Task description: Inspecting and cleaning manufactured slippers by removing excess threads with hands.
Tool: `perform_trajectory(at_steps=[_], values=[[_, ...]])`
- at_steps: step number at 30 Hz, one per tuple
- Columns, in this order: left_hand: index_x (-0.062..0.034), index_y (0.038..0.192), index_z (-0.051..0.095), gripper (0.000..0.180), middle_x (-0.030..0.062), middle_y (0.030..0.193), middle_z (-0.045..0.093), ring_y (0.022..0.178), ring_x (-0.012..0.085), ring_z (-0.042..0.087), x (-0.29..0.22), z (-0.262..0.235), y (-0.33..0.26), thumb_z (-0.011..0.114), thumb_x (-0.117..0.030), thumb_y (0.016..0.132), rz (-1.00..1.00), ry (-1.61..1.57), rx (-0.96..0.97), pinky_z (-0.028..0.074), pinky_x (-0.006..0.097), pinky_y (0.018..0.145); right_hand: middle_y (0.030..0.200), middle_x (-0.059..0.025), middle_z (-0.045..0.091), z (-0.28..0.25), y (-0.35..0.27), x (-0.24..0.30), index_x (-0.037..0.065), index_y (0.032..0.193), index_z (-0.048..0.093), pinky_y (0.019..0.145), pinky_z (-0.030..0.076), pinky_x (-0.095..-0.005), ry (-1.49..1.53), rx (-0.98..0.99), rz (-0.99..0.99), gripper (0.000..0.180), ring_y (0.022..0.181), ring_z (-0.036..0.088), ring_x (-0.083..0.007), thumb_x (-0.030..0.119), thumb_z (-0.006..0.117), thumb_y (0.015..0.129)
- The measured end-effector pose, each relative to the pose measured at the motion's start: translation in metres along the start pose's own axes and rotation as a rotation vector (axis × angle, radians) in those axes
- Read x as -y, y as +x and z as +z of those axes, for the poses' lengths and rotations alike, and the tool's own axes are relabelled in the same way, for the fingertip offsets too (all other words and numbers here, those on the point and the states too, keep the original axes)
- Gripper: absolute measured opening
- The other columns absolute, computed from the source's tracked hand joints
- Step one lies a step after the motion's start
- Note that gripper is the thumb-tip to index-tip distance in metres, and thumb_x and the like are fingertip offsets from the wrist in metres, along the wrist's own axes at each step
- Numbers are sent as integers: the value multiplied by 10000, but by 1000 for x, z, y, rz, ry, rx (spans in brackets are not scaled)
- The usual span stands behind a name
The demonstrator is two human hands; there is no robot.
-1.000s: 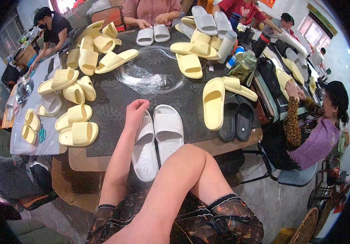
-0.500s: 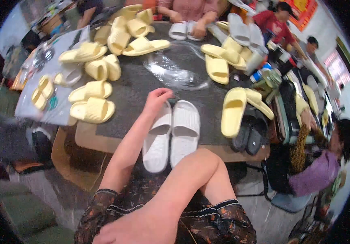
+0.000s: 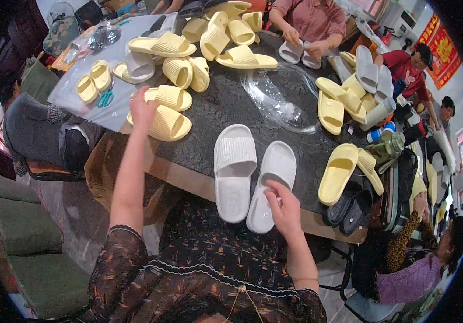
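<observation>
A pair of whitish-grey slippers lies at the table's near edge, heels toward me. The left slipper (image 3: 233, 196) points nearly straight away; the right slipper (image 3: 279, 159) is turned toward the right, with a small round mark near its heel. My right hand (image 3: 286, 209) lies over the right slipper's footbed, thumb and forefinger bent and apart. My left hand (image 3: 144, 110) is stretched out to the far left with its fingers drawn together, beside a pair of yellow slippers (image 3: 171, 123). Whether it touches them or holds something thin cannot be made out.
Several yellow slippers (image 3: 215, 43) are piled at the back. Clear plastic film (image 3: 274, 97) lies mid-table. Another yellow pair (image 3: 338, 175) and dark slippers (image 3: 344, 207) lie right. Scissors (image 3: 105, 97) rest on the left-hand table. A person (image 3: 309, 24) opposite handles grey slippers; others sit right.
My left hand has moved left, away from the whitish-grey pair. My right hand has come from my lap side onto the right slipper, which now sits apart and angled. The view has shifted.
</observation>
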State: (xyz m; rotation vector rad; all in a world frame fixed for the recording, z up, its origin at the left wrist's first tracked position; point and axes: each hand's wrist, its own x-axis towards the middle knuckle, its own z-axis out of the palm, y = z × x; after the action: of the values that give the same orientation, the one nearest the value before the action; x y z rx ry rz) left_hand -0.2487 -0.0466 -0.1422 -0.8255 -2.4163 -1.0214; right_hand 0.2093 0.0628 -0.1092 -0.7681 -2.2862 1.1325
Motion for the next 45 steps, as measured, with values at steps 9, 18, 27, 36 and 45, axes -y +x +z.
perform_trajectory(at_steps=[9, 18, 27, 36, 45], values=[[-50, 1028, 661, 317, 207, 978, 662, 935, 383, 624, -22, -13, -29, 671, -237, 772, -16, 172, 584, 493, 435, 823, 691, -199, 644, 47, 53, -31, -13, 763, 660, 602, 515, -446, -553, 26, 225, 612, 640, 643, -364, 594, 600, 806], [2, 810, 666, 258, 177, 775, 668, 747, 333, 661, -81, -50, -94, 687, -246, 745, 51, 60, 758, 509, 413, 675, 598, -161, 593, 12, 28, -47, 13, 629, 618, 558, 469, -444, -381, -175, 97, 397, 578, 597, -355, 375, 650, 786], [-14, 939, 707, 360, 146, 790, 691, 721, 244, 677, -97, -20, -140, 730, -327, 762, -30, -283, 800, 517, 342, 668, 649, -179, 601, -167, 7, -96, -5, 648, 603, 586, 454, -451, -626, -835, 165, 369, 593, 577, -359, 333, 737, 713], [-28, 1327, 489, 605, 178, 1191, 600, 953, 245, 666, -176, -23, -194, 724, -236, 810, 197, -699, 1121, 531, 338, 834, 922, -255, 659, -291, 5, -199, -31, 885, 660, 792, 477, -443, -721, -605, 716, 496, 891, 624, -413, 457, 618, 816], [-31, 974, 676, 230, 109, 903, 671, 766, 221, 638, -173, -42, -136, 689, -206, 824, 325, -623, 947, 509, 327, 718, 1039, -169, 608, -182, 6, -101, 20, 1129, 600, 878, 466, -432, -1179, -829, 170, 372, 1012, 569, -337, 260, 650, 851]])
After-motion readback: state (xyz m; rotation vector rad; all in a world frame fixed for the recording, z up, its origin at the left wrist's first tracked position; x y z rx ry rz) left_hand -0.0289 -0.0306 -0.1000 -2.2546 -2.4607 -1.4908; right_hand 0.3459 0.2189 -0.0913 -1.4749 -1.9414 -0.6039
